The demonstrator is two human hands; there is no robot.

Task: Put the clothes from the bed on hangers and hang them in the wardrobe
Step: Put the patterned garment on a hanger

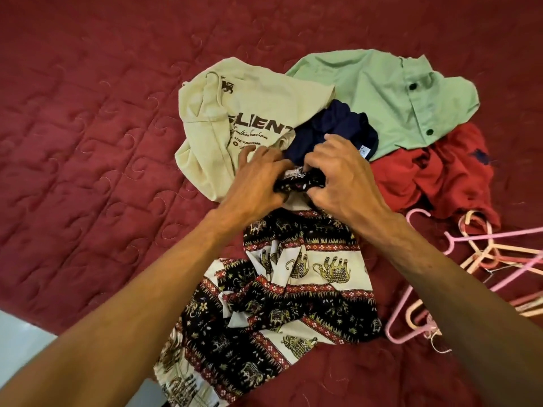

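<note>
Five garments lie on the bed, which is covered by a maroon quilted bedspread (pixel 88 142). Both hands work at the centre of the pile.

- The elephant-print garment (pixel 293 274), patterned in black, white and red, lies nearest and runs from the hands down towards the near edge of the bed. Its far end is bunched between the two hands.
- Left hand (pixel 258 177): the grip is closed, with the fingers curled into the bunched fabric of the elephant-print garment.
- Right hand (pixel 343 177): the grip is closed on the same bunched fabric, just beside the left hand.
- A beige hoodie (pixel 235 113) with dark printed lettering lies far left of the hands.
- A green button shirt (pixel 382 92) lies far right.
- A navy garment (pixel 332 130) sits between those two, directly beyond the hands and overlapping both.
- A red garment (pixel 435 174) lies to the right, partly under the green button shirt.
- A tangle of pink and cream plastic hangers (pixel 487 251) lies on the bedspread at the right, touching the red garment.
- A strip of pale floor (pixel 23 342) shows at the near left corner.
</note>
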